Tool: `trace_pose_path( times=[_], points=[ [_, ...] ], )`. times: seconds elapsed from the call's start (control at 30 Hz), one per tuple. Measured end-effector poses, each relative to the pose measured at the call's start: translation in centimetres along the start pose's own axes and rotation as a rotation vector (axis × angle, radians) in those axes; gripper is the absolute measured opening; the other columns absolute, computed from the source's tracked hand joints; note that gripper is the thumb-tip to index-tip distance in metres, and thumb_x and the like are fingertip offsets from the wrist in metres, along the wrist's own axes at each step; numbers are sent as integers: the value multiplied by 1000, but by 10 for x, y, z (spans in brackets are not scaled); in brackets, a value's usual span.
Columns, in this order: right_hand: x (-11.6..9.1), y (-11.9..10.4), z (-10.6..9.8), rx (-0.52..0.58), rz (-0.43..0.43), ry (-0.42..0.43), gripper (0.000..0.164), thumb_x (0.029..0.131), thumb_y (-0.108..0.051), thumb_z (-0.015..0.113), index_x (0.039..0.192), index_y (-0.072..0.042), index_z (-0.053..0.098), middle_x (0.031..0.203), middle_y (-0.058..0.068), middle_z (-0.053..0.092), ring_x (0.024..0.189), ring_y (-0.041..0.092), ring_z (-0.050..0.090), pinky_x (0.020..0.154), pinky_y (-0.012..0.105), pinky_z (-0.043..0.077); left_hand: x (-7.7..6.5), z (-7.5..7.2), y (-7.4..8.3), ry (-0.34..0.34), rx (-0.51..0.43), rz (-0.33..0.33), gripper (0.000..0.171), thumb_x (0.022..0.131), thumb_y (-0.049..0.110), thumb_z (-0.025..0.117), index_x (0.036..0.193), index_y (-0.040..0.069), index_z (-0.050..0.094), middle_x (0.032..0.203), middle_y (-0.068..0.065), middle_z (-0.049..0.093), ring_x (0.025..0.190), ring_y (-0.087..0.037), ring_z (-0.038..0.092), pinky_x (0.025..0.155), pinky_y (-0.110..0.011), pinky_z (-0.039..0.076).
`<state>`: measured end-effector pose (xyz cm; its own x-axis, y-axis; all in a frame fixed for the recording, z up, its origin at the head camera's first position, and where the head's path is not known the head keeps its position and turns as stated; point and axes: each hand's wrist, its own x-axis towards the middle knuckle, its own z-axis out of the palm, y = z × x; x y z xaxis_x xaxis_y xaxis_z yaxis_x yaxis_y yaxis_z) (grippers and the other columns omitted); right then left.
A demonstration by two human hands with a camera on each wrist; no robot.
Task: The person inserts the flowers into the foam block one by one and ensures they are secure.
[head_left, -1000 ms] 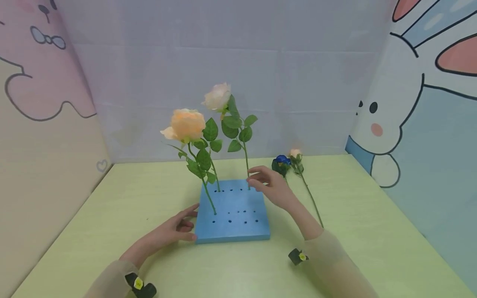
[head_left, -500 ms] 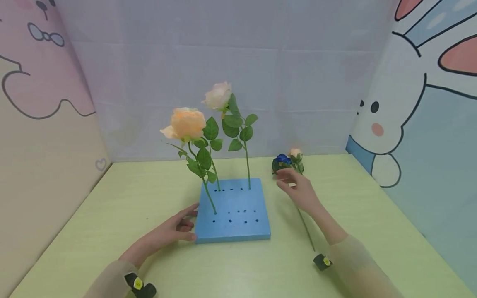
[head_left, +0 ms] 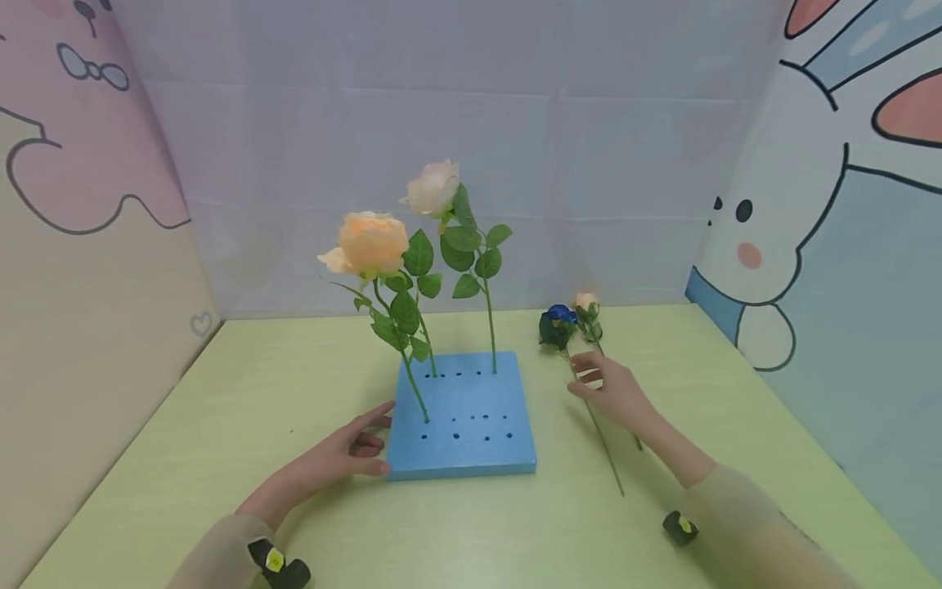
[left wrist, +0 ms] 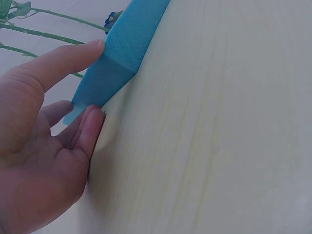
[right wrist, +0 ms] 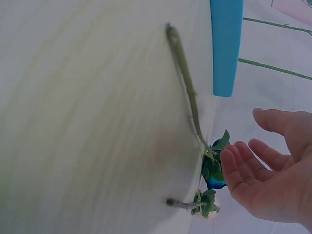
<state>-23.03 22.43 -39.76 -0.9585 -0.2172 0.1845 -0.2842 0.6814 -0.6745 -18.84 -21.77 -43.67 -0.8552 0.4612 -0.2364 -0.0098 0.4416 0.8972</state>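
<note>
A flat blue board (head_left: 478, 454) with rows of small holes lies on the table. My left hand (head_left: 334, 458) rests at its left side, thumb and fingers spread along the edge. Three green stems stand in the board, bearing a peach rose (head_left: 371, 245) and a white rose (head_left: 432, 190); the third stem's bloom is hidden behind the peach one. Right of the board lies a blue rose (head_left: 557, 325). My right hand (head_left: 614, 394) is over its stem, with thumb and fingers apart in the right wrist view. A small pale pink rose (head_left: 588, 315) lies alongside.
The pale yellow-green table (head_left: 294, 368) runs back to a grey-lilac cloth wall (head_left: 294, 204). Cartoon-printed panels flank it, with a white rabbit (head_left: 765, 229) at right. The upright roses rise high above the board.
My right hand has left the white rose's stem at the board's back right and moved right, then lower, over the blue rose's stem. My left hand stays at the board.
</note>
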Motion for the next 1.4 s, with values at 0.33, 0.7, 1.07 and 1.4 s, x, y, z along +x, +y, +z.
trace_pose_path(
  times=[0.33,0.7,1.07,1.4],
  points=[
    [-6,17,-7,-44,132,-102,37,88,-11,71,120,6,61,101,20,69,93,32,68,78,40,58,-1,1,0,-3,1,-9,93,86,29,76,159,26,19,158,-13,31,133,-29,43,108,-32,39],
    [0,29,-7,-41,142,-209,45,86,-15,75,122,6,61,99,16,67,93,27,66,74,32,55,-3,2,2,1,3,-16,93,86,30,76,159,26,18,159,-12,31,134,-29,43,109,-33,38],
    [13,34,-12,-43,111,-367,61,86,-19,77,135,3,49,93,9,58,79,16,50,69,28,43,-2,0,3,9,9,-2,93,86,29,76,159,24,19,158,-14,33,132,-28,44,105,-23,41],
    [22,36,-13,-55,118,-399,70,84,-26,79,140,-1,46,85,5,56,66,14,49,61,28,44,-2,1,6,12,20,8,93,87,28,76,160,24,17,158,-15,32,132,-29,45,109,-38,39]
  ],
)
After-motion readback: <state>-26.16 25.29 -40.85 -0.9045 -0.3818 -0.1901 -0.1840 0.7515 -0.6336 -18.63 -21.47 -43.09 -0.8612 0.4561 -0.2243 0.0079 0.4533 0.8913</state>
